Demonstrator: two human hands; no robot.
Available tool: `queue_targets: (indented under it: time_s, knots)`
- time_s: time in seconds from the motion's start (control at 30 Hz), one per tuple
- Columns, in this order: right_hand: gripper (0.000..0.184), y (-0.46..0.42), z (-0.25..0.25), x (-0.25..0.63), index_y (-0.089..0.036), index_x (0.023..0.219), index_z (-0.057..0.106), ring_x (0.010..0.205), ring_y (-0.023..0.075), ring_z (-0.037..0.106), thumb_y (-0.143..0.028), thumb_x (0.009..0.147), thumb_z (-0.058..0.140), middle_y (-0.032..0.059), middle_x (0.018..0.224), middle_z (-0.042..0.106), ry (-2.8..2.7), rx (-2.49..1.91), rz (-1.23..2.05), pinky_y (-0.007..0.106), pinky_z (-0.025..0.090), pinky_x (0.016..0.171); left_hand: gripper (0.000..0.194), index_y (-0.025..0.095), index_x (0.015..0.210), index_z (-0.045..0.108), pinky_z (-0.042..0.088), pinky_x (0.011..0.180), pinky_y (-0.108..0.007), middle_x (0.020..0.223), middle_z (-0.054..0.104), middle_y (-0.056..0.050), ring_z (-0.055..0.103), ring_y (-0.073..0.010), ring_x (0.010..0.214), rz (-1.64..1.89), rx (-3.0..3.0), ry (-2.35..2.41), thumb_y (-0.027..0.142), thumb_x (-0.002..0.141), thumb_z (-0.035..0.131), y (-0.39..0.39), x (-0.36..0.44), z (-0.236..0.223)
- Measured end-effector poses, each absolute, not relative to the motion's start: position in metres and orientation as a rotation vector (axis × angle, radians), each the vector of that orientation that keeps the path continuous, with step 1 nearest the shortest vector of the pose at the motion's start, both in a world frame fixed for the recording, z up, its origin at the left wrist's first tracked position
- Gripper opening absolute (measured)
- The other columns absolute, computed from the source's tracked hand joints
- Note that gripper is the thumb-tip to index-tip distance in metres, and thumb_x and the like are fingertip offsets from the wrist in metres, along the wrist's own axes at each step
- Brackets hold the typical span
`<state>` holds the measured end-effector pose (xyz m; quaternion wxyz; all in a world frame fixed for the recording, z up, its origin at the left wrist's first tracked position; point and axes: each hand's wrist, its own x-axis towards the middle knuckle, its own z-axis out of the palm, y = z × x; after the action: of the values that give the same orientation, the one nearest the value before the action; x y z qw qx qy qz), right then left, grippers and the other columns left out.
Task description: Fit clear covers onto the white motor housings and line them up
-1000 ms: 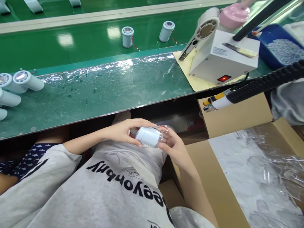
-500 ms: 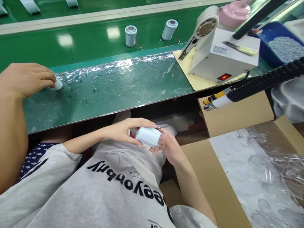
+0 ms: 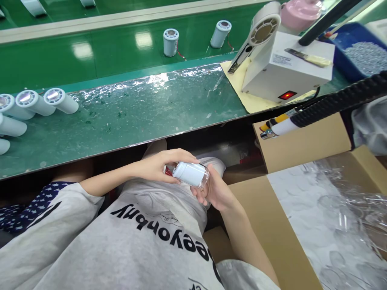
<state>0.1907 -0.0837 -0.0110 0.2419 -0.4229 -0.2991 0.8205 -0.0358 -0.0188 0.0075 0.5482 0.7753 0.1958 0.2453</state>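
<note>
My left hand (image 3: 165, 164) is closed around a light-blue cylinder (image 3: 189, 174) over my lap, thumb below and fingers above. Red wires (image 3: 168, 171) show at its left end, under my left fingers. A clear plastic cover (image 3: 206, 176) surrounds the cylinder's right end. Against that clear end rests my right hand (image 3: 216, 189), its fingers curled beneath and its thumb mostly hidden behind. Both hands hold the piece slightly tilted, below the bench edge.
Several similar cylinders (image 3: 62, 100) lie on the green bench (image 3: 136, 108) at left. Two more (image 3: 171, 42) stand on the green belt (image 3: 117, 52). A white machine (image 3: 287, 68) and a blue bin (image 3: 341, 52) stand right. Below hangs a black hose (image 3: 329, 102) over a carton (image 3: 260, 225) of clear plastic parts.
Another person's hand came in at left and withdrew, leaving one more cylinder in the bench row. My right fingers shifted from gripping the clear end to below it. The belt's cylinders moved rightward.
</note>
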Motion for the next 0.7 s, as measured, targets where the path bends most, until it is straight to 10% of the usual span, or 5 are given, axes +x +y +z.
queue_targets:
  time_s: [0.13, 0.23, 0.33, 0.7]
  knots:
    - [0.065, -0.091, -0.017, 0.194, -0.018, 0.097, 0.06, 0.049, 0.0175, 0.064, -0.08, 0.092, 0.043, 0.0045, 0.066, 0.067, -1.178, -1.398, 1.75, 0.026, 0.05, 0.04, 0.057, 0.022, 0.136, 0.063, 0.058, 0.089, -0.033, 0.138, 0.063, -0.014, 0.064, -0.028, 0.122, 0.536, 1.75, 0.622, 0.028, 0.081, 0.078, -0.023, -0.035, 0.015]
    - [0.031, -0.094, -0.024, 0.2, -0.022, 0.121, 0.056, 0.095, 0.0249, 0.075, -0.044, 0.099, 0.057, 0.013, 0.116, 0.073, -1.544, -1.38, 0.977, 0.039, 0.065, 0.076, 0.064, 0.02, 0.139, 0.059, 0.059, 0.083, -0.031, 0.131, 0.065, -0.013, 0.069, -0.0237, 0.108, 0.502, 1.557, 0.695, 0.03, 0.08, 0.08, -0.026, -0.035, 0.014]
    - [0.044, -0.094, -0.028, 0.205, -0.03, 0.136, 0.052, 0.137, 0.0289, 0.058, -0.019, 0.095, 0.062, 0.0119, 0.154, 0.053, -1.863, -1.052, 0.599, 0.052, 0.058, 0.105, 0.068, 0.021, 0.144, 0.054, 0.06, 0.079, -0.031, 0.118, 0.069, -0.01, 0.071, -0.0197, 0.095, 0.46, 1.376, 0.675, 0.032, 0.081, 0.08, -0.028, -0.036, 0.012]
    - [0.053, -0.101, -0.023, 0.206, -0.031, 0.13, 0.069, 0.107, 0.0259, 0.074, -0.052, 0.084, 0.081, 0.007, 0.128, 0.073, -1.369, -1.138, 1.341, 0.038, 0.066, 0.086, 0.073, 0.027, 0.151, 0.053, 0.059, 0.099, -0.038, 0.145, 0.062, -0.013, 0.07, -0.0258, 0.119, 0.431, 1.439, 0.562, 0.024, 0.083, 0.08, -0.024, -0.039, 0.014]
